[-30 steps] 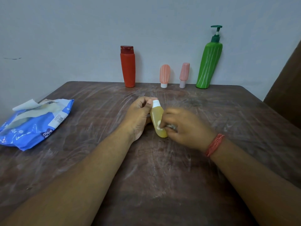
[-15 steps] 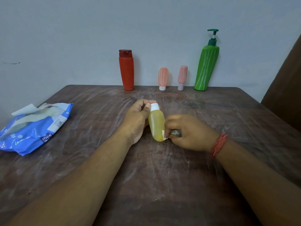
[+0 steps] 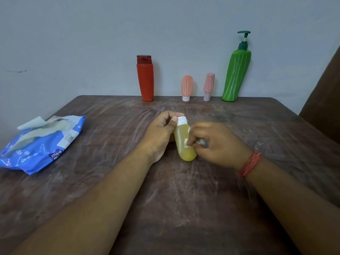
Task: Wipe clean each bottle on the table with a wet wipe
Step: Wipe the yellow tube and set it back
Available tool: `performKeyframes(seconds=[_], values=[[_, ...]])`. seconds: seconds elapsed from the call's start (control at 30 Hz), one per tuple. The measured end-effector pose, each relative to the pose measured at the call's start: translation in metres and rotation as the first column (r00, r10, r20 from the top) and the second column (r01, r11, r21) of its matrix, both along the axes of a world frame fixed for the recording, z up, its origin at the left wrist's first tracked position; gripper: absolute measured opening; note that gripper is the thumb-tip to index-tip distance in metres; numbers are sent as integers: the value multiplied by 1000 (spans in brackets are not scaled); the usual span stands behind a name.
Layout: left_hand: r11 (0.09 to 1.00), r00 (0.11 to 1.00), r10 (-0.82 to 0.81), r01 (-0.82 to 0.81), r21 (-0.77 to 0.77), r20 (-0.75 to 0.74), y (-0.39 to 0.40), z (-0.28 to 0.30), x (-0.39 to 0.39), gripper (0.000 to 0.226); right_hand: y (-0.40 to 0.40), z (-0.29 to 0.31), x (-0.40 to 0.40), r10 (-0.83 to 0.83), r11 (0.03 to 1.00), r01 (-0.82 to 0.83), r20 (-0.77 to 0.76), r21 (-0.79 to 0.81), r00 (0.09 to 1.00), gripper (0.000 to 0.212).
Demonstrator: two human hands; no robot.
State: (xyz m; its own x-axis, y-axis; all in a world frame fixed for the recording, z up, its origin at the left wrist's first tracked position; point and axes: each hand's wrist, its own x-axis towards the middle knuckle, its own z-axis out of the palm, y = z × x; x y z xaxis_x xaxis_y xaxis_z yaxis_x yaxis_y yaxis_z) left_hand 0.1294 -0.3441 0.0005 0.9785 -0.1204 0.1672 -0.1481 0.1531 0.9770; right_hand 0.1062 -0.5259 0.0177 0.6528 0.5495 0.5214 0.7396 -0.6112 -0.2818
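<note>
Yellow bottle [image 3: 184, 139] is held mid-table, tilted, cap end pinched in left hand [image 3: 161, 133] fingers, base end pointing toward the person. Right hand [image 3: 217, 144] is clamped on a small wad of wipe [image 3: 187, 145], pressed to the bottle's side just below the left-hand grip. Since half a second ago the wipe has been shifted up from near the base to mid-body; the bottle itself has barely been moved. Read as a stroke in progress, so this bottle is judged partly wiped. Red bottle [image 3: 145, 78], two pink tubes [image 3: 187, 87] [image 3: 208, 86] and green pump bottle [image 3: 236, 74] are stood well beyond the grip at the wall, untouched now. Wipe pack [image 3: 42, 144] is left open far to the left-hand side.
</note>
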Motion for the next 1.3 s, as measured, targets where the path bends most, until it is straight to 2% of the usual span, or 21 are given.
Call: performKeyframes(seconds=[0.1,0.2,0.27,0.37,0.43,0.53,0.6,0.73,0.83,0.93,1.03,1.1,1.2,1.23,1.3], values=[[998,997,-54,54,-14,49,-3,3,-3,12,0,1,3,-137,951,118,49,285,989,10],[995,991,-59,69,-73,124,-8,10,-7,24,5,4,2,-192,860,166,5,483,981,10],[992,986,-60,75,-98,153,-10,14,-9,33,7,5,-2,-159,854,123,29,506,987,9],[994,987,-51,64,-84,152,-9,15,-10,40,10,6,-8,-118,900,53,125,432,985,6],[995,988,-51,63,-80,149,-9,13,-10,39,13,4,-7,-156,898,82,139,433,978,8],[998,983,-40,49,-48,177,-11,13,-10,30,13,2,-3,-233,803,186,11,566,972,11],[999,979,-22,27,-19,203,-11,13,-9,24,12,0,1,-249,768,259,-101,585,963,14],[999,965,-39,32,33,258,-13,16,-13,29,12,-2,7,-104,663,323,-344,675,933,18],[997,941,-28,4,73,336,-19,21,-17,34,8,2,3,8,620,216,-281,755,960,22],[986,894,39,-106,126,447,-18,24,-16,38,6,5,-2,121,670,22,-139,742,983,24],[973,867,0,-115,200,498,-13,20,-14,46,1,3,1,105,808,-30,-94,588,990,33],[963,887,-28,-99,249,461,-13,16,-11,48,-4,2,5,74,866,-25,-77,500,994,32],[945,940,-97,-17,328,327,-9,9,-8,57,-8,4,8,9,875,27,-72,483,997,29],[915,951,-142,21,404,273,-7,8,-8,59,-9,4,8,-15,868,50,-75,493,997,29],[786,956,-204,32,617,211,-7,5,-10,54,-11,5,9,-67,860,89,-62,503,996,26]])
